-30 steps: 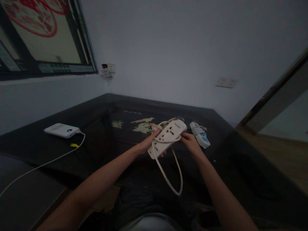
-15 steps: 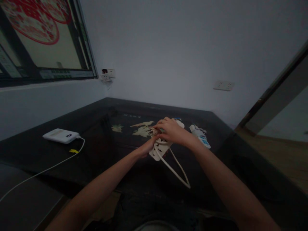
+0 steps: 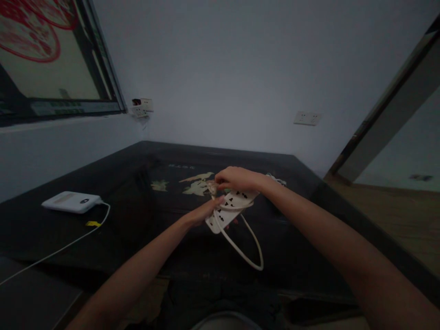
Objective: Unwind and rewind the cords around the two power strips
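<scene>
A white power strip [image 3: 229,207] is gripped in my left hand [image 3: 205,211], thumb on top and fingertips showing beneath its far side. It is held tilted above the dark table. Its white cord [image 3: 255,243] crosses the socket face and hangs in a loose loop on the near side. At the strip's upper left, my right hand [image 3: 237,178] has its fingers closed on a pale bunched part of the cord [image 3: 212,187]; the exact shape there is blurred. The right hand and wrist hide the far end of the strip.
A white power bank [image 3: 71,202] with a cable [image 3: 68,240] lies on the left of the black table [image 3: 137,183], near a yellow tag [image 3: 92,223]. Behind the right forearm, a second white item [image 3: 277,179] is mostly hidden. Wall sockets [image 3: 307,118] sit beyond the table.
My right hand has shifted leftward and tilted over the strip, uncovering more of its sockets. The right forearm now hides most of the second white item. The whole view has turned slightly right.
</scene>
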The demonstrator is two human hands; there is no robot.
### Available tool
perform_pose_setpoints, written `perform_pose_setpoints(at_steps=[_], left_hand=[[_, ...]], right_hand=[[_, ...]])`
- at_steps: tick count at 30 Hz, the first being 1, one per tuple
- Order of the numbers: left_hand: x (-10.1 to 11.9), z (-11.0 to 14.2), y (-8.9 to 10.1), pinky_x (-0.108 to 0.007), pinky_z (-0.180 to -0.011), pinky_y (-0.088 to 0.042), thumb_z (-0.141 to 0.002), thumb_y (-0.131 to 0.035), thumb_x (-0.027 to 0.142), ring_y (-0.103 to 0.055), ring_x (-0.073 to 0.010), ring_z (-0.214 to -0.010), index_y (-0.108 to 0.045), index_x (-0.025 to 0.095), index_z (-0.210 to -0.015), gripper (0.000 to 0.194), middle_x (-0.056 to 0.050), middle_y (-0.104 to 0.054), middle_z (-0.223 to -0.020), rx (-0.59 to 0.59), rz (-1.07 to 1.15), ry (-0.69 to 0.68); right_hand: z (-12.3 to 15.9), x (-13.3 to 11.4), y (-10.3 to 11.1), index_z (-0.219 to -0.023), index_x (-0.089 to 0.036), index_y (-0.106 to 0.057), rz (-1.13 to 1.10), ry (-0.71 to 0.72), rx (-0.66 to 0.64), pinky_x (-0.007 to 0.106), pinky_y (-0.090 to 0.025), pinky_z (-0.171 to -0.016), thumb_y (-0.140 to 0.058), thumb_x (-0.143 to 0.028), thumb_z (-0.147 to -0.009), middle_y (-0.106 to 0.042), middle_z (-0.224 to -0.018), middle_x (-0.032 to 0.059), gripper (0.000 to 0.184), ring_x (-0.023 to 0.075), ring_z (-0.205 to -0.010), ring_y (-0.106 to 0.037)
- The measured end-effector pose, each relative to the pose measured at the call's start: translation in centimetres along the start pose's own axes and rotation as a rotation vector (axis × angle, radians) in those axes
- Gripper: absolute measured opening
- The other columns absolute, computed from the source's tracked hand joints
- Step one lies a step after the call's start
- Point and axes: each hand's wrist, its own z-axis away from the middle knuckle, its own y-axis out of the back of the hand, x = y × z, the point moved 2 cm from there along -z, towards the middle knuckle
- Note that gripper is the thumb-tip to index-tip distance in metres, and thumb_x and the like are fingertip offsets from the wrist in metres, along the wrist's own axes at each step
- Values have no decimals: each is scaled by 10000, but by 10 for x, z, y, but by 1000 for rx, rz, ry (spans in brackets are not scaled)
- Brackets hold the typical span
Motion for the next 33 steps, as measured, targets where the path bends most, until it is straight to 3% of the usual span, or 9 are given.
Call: perform_pose_setpoints(at_steps=[3,6,14,23,26,28,33], left_hand=[[1,3,-4,-261,-539,-454,-787,-527,621,-641,-188,-604,-448,121,-1237,677,-150,-704,-850,-46,-68,-30],[-5,2,-7,-254,-576,-452,-756,-568,630,-624,-170,-628,-480,127,-1194,672,-111,-689,-835,-93,-150,0],[-13,-1,-23,-278,-882,-417,-821,-498,603,-562,-198,-989,-594,141,-1100,549,-85,-632,-1103,-242,-510,18],[-4,5,-34,-301,-900,-422,-833,-463,617,-553,-201,-1001,-565,146,-1121,561,-87,-618,-1114,-363,-627,39],[-2,8,-33,-282,-854,-437,-837,-481,593,-556,-194,-969,-561,152,-1124,532,-81,-618,-1094,-368,-640,34],[-1,9,-34,-265,-801,-442,-835,-500,574,-562,-183,-906,-587,151,-1065,489,-65,-629,-1017,-383,-673,39],[-7,5,-31,-256,-785,-431,-826,-539,543,-566,-163,-846,-618,150,-999,436,-45,-638,-940,-352,-588,33]], right_hand=[[1,6,5,-976,-181,-646,1,-90,99,237,-293,-555,-497,-293,-893,-679,-875,72,205,158,-718,-576],[-3,13,11,-986,-157,-607,-68,-149,200,229,-317,-567,-444,-314,-928,-667,-810,65,234,146,-675,-571],[-39,38,36,-924,-116,-491,-615,-222,423,219,-429,-534,-374,-199,-965,-587,-599,3,150,89,-448,-535],[-95,66,65,-884,-162,-463,-649,-325,796,256,-465,-496,-394,-252,-957,-549,-607,6,135,120,-432,-555],[-90,75,66,-864,-176,-448,-700,-359,855,243,-461,-484,-410,-250,-952,-542,-622,-1,122,107,-442,-544],[-80,74,62,-852,-181,-433,-773,-340,823,226,-455,-473,-411,-253,-954,-536,-626,-9,127,93,-449,-534],[-38,44,65,-900,-186,-420,-909,-106,756,208,-468,-492,-410,-296,-952,-540,-653,-22,123,88,-520,-560]])
